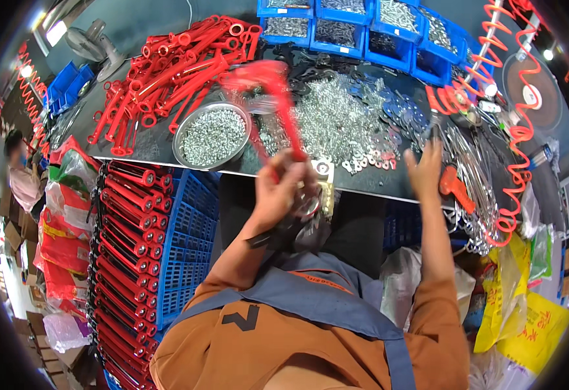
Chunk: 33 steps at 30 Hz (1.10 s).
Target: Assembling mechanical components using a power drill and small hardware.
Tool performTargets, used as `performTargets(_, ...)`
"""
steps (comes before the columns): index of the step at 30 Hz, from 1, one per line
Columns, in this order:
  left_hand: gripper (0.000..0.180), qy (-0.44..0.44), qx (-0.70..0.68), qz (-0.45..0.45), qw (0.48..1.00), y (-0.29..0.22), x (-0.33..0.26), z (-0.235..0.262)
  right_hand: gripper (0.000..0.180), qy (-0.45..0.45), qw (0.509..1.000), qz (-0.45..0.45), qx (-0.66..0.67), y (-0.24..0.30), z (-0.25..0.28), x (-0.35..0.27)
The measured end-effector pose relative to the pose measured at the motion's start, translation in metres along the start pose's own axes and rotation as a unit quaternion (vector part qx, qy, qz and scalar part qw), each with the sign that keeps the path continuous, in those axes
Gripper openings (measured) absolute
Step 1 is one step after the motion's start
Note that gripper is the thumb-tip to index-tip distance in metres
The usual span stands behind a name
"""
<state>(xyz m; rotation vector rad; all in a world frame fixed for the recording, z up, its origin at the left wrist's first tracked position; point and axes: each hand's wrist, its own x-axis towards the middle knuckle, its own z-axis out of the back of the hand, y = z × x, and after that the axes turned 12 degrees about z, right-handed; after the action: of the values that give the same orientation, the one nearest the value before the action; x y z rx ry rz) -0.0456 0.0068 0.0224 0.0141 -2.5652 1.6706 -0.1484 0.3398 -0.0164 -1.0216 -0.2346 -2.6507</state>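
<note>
My left hand [284, 185] is closed round a long red handle-shaped part [283, 107], raised over the bench edge and smeared by motion. A second red length runs beside it, and I cannot tell whether the two are joined. My right hand [425, 170] reaches to the bench's right side, thumb apart and fingers stretched out. Its fingertips are at a dark, upright tool-like piece [435, 122]; whether they touch it is unclear. Below the left hand is a small brass-coloured fixture [325, 188] at the bench edge. Close by on the left stands a round metal bowl [178, 151] of small silvery pieces.
More red parts [180, 71] are heaped at the back left. Loose silvery hardware [336, 117] covers the middle. Blue bins [340, 34] line the back. A red coiled hose [522, 133] hangs right, near an orange-handled tool [455, 188]. A blue crate [190, 227] stands below left.
</note>
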Motion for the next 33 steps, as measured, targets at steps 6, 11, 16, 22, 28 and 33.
performTargets(6, 0.032, 0.021, -0.389, -0.077, 0.918, -0.037, 0.009, 0.005, 0.075, -0.001, 0.736, 0.155, 0.66, 0.21, 0.051, -0.031)
performTargets(11, 0.033, -0.001, -0.399, -0.048, 0.916, -0.03, -0.009, 0.027, 0.072, -0.07, 0.661, 0.014, 0.747, 0.282, 0.06, -0.03)
performTargets(16, 0.032, -0.07, -0.044, 0.032, 0.996, -0.089, -0.084, 0.107, 0.046, 0.069, 0.671, -0.065, 0.736, 0.246, 0.033, -0.06)
performTargets(22, 0.043, -0.2, 0.685, -0.109, 0.692, -0.185, -0.171, 0.233, 0.028, 0.229, 0.612, -0.049, 0.755, 0.258, 0.049, -0.067)
performTargets(28, 0.048, -0.261, 0.849, -0.149, 0.435, -0.15, -0.203, 0.447, 0.019, 0.305, 0.619, -0.009, 0.724, 0.303, 0.034, -0.067)
performTargets(33, 0.071, -0.326, 0.816, -0.07, 0.473, -0.094, -0.213, 0.492, 0.014, 0.36, 0.665, 0.018, 0.654, 0.307, 0.023, -0.083)
